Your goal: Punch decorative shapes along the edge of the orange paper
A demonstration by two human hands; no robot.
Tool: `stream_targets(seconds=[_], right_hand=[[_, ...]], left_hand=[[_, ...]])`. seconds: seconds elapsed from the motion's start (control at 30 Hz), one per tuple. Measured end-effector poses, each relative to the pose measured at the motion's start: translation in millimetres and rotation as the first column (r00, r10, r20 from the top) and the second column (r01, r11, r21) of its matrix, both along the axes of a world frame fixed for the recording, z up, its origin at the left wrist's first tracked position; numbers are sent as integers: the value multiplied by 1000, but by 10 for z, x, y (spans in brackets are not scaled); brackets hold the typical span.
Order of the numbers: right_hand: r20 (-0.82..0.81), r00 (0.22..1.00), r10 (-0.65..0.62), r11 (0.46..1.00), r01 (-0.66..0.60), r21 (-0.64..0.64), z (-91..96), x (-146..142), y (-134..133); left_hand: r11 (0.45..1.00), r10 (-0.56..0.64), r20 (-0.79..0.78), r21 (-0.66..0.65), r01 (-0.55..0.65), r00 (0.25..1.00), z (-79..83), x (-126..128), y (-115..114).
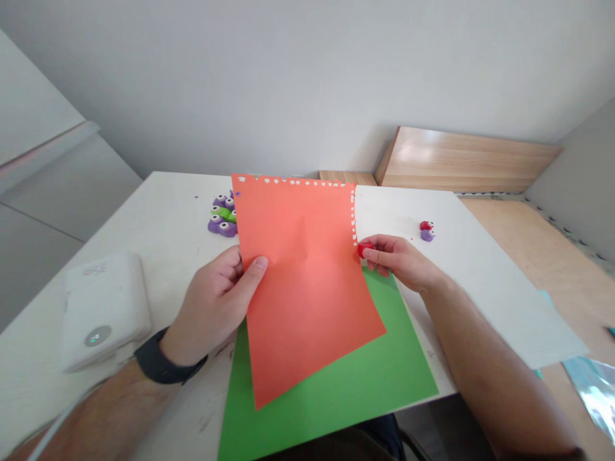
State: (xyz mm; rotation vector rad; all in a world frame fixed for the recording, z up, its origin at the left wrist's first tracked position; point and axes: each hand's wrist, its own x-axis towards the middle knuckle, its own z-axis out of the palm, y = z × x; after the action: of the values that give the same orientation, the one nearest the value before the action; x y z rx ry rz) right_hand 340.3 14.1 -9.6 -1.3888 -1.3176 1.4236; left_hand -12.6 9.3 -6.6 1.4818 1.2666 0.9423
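Observation:
My left hand (222,291) grips the left edge of an orange sheet of paper (302,275), thumb in front and fingers behind. Small shaped cut-outs run along the sheet's top edge and down its upper right edge. At the lower end of the right-hand row, my right hand (394,256) pinches a small red craft punch (365,248) against the paper's edge. The fingers partly cover the punch. Below the tilted orange sheet lies a green sheet (336,410), overhanging the table's front edge.
Several purple and green craft punches (223,216) sit behind the sheet's left edge, partly hidden. A red punch (426,225) and a purple punch (427,235) stand at right. On the white table (177,211), a white device (106,307) with a cable is at left.

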Motion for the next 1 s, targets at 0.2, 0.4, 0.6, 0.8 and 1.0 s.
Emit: stream_targets(seconds=[0.2,0.4,0.6,0.8,1.0], right_hand=[[23,1000,19,1000,-19,5,4,8,-2],[23,1000,-7,1000,7,3,1,-4,4],[-15,999,-41,999,41,-10,15,-18,6],[-4,1000,4,1000,-4,-31,5,-10,3],[-14,999,49,999,-49,-8,-6,0,-2]], left_hand=[[1000,11,-8,10,-10,1000,-2,-4,-3],[1000,5,-6,8,-5,1000,-11,-5,2],[1000,-1,19,3,0,1000,-7,-9,-5],[1000,-1,-1,4,1,1000,-10,-11,-3],[1000,-11,-11,-1,11,1000,4,1,2]])
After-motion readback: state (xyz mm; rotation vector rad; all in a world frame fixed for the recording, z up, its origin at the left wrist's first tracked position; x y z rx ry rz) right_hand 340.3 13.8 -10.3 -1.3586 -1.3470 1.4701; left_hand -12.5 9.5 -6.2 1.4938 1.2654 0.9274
